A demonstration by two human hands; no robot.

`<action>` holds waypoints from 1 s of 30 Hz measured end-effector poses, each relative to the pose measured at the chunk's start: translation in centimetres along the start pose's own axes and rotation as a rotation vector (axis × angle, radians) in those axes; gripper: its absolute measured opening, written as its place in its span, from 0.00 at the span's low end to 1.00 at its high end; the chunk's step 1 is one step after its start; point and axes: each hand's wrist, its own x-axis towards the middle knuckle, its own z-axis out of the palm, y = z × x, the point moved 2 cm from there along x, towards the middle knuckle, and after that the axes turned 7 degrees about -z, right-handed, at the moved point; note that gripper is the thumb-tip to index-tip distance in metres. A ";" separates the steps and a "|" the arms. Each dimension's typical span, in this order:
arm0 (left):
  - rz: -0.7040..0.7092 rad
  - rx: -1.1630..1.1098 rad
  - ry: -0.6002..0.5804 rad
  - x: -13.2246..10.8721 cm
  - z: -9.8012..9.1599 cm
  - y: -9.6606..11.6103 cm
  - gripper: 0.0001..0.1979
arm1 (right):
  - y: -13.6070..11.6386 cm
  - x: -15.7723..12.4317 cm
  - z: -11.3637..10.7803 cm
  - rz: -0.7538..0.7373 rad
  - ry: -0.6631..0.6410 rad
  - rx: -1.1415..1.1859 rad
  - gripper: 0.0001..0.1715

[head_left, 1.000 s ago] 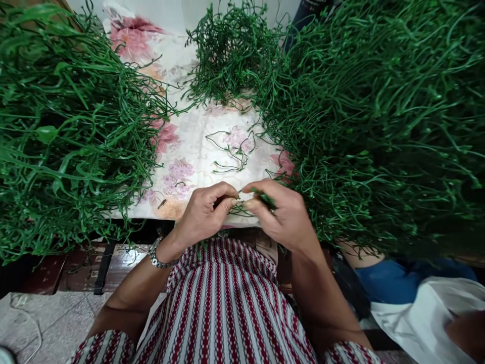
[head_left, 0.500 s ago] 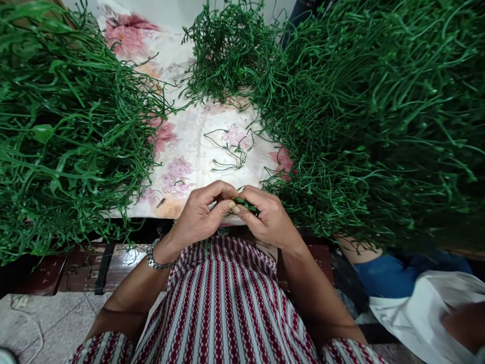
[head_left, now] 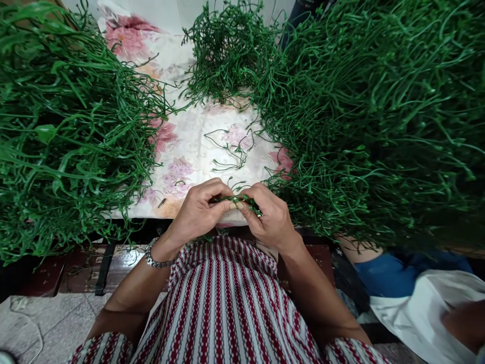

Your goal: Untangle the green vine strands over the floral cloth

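Observation:
My left hand (head_left: 201, 210) and my right hand (head_left: 271, 215) meet at the front edge of the flowered cloth (head_left: 189, 131). Thumbs and forefingers of both pinch thin green stems (head_left: 236, 198), whose small tips poke out just beyond the fingers. Whether the stems are real or plastic I cannot tell. Past my hands, a few loose stems (head_left: 235, 159) lie on the cloth.
Large tangled heaps of green stems rise at the left (head_left: 71, 136) and right (head_left: 364, 111), joined at the back by a smaller clump (head_left: 231, 55). Close on my right sits another person in blue and white clothing (head_left: 390, 278). Below is a brown bench (head_left: 83, 268).
My fingertips have drawn slightly apart, and more of the pinched stems shows between and beyond them. The heaps stay as they were.

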 end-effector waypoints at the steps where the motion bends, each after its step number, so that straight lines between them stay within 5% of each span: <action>1: -0.024 -0.029 -0.048 0.0 0.0 0.1 0.03 | 0.1 0.0 0.0 0.001 -0.014 0.014 0.06; 6: -0.066 -0.060 -0.180 0.1 -0.2 0.7 0.03 | 0.4 0.0 -0.1 -0.092 -0.103 0.042 0.17; 13: -0.115 -0.019 -0.228 0.2 -0.3 0.3 0.09 | 0.3 -0.1 -0.2 -0.134 -0.197 -0.182 0.07; 19: -0.142 -0.285 -0.494 -0.2 -0.5 -0.5 0.13 | -0.2 0.6 -0.5 -0.107 -0.282 0.328 0.11; 25: -0.146 -0.509 -0.512 -0.2 0.0 -0.7 0.15 | 0.5 0.6 0.3 0.001 -0.260 0.756 0.13; 30: -0.124 -0.389 -0.376 -0.1 -0.6 -0.8 0.12 | 0.4 0.4 -0.2 0.066 -0.096 0.503 0.08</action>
